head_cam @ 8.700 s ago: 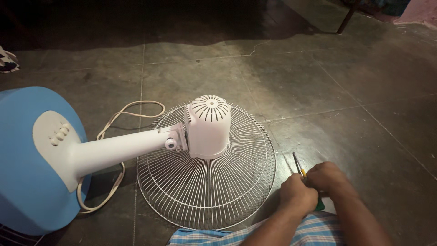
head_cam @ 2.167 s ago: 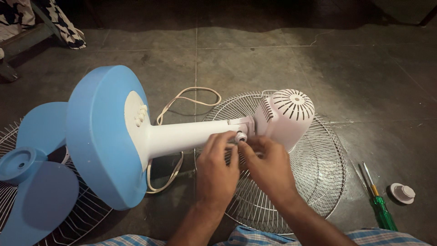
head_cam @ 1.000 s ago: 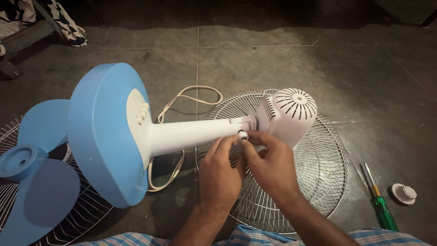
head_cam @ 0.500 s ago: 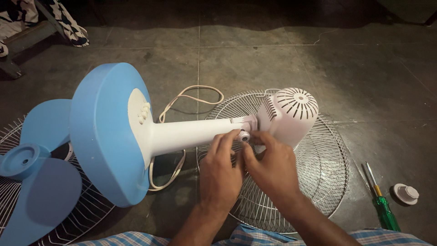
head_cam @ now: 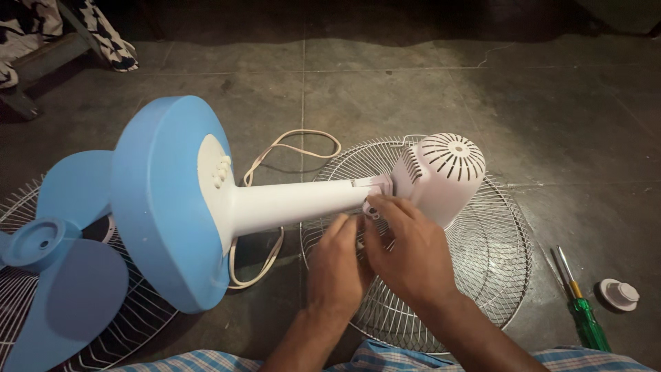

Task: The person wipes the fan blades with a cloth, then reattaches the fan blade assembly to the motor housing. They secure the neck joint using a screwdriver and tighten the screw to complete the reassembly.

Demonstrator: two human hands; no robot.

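White knob (head_cam: 370, 210) sits pinched at the fan's neck (head_cam: 303, 201).

One fan (head_cam: 275, 203) on the floor (head_cam: 413, 89). Two wire guards: one (head_cam: 482, 262) under the motor housing, one (head_cam: 117, 331) at the floor's left edge. One blue blade set (head_cam: 62, 275). One screwdriver (head_cam: 585, 313), one white cap (head_cam: 620, 294), one cord (head_cam: 275, 155). Two hands (head_cam: 406, 255).

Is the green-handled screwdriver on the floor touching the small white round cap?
Apart. The head view shows bare grey floor between the green-handled screwdriver and the small white round cap.
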